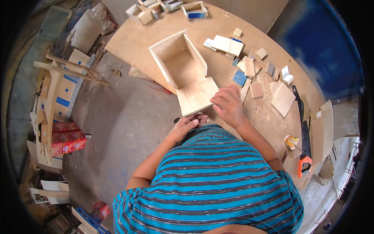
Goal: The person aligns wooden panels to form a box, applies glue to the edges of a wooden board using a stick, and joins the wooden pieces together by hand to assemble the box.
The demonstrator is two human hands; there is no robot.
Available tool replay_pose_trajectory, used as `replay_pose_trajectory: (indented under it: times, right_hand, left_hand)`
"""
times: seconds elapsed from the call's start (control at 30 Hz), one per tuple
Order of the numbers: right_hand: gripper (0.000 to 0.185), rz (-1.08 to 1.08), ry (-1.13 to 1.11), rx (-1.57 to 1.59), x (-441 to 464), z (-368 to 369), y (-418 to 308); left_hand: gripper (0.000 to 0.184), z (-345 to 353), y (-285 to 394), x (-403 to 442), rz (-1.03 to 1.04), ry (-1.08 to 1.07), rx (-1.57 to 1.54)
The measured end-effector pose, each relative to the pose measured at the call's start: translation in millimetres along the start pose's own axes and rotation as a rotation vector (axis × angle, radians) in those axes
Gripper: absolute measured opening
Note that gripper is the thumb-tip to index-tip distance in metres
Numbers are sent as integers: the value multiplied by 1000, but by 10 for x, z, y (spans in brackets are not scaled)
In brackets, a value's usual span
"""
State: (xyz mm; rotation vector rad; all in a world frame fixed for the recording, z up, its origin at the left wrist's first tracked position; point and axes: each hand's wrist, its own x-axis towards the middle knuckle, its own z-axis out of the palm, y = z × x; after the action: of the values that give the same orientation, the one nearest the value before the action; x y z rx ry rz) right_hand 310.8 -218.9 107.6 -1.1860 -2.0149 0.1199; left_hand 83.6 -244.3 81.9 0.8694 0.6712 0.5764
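An open wooden box [180, 60] rests on the wooden table, its inside facing up. Against its near side lies a flat light wooden panel [197, 95] that reaches the table's front edge. My left hand [189, 125] is at the panel's near edge, its fingers partly curled and close together below the wood; whether they grip it is hard to make out. At the panel's right corner is my right hand [229, 104], fingers bent, the fingertips by the edge; any hold there is partly hidden.
Wood offcuts [256, 89] and sawdust lie right of the box. A saw with an orange handle [304, 166] is at the table's right side. Small wooden boxes [194, 11] stand along the far edge. Red cartons [68, 137] sit on the left.
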Motion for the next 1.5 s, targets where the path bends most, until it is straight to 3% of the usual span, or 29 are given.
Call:
replay_pose_trajectory:
  times: [0.2, 0.5, 0.6, 0.8, 0.9, 0.97, 1.0, 1.03, 1.1, 1.23, 1.3, 1.37, 1.47, 1.5]
  right_hand:
    - [29, -28, -5, -12, -12, 0, 23]
    - [27, -54, 25, -6, 18, -79, -51]
    - [26, -72, 75, -26, -48, -281, -95]
    - [25, -113, 170, -179, -369, -808, -46]
    - [28, -105, 191, -252, -551, -870, -34]
    - [27, -86, 198, -276, -648, -871, -31]
    - [27, -50, 192, -281, -670, -893, -53]
    - [27, -10, 188, -290, -684, -922, -81]
    - [27, 58, 204, -307, -812, -1097, -117]
    - [30, 188, 351, -436, -1251, -1838, -288]
    - [28, 446, 557, -621, -1609, -2226, -396]
    - [35, 539, 781, -824, -1972, -2534, -370]
    - [43, 921, 975, -642, -2652, -2611, -204]
    - [49, 1017, 865, -664, -2795, -2605, -195]
  left_hand:
    - [49, 74, -66, -26, 13, 65, -1]
    - [60, 167, -38, -89, 23, 74, -148]
    - [69, 223, -21, -114, 30, 37, 6]
    - [61, 328, -11, 53, 63, -164, -42]
    - [51, 672, -20, 332, 94, -157, -210]
    - [48, 884, -3, 544, -13, -77, -307]
    - [47, 978, -6, 641, -72, -38, -352]
    - [31, 1041, -35, 732, -65, 3, -371]
    - [27, 1138, -37, 821, -67, 5, -309]
    - [33, 1378, 23, 995, -70, -27, -187]
    - [43, 1347, -51, 1159, -106, -87, -157]
    - [44, 1425, -120, 1299, -113, -88, -99]
    - [44, 1447, -293, 1509, -125, -101, -36]
    - [43, 1430, -366, 1581, -105, -125, -8]
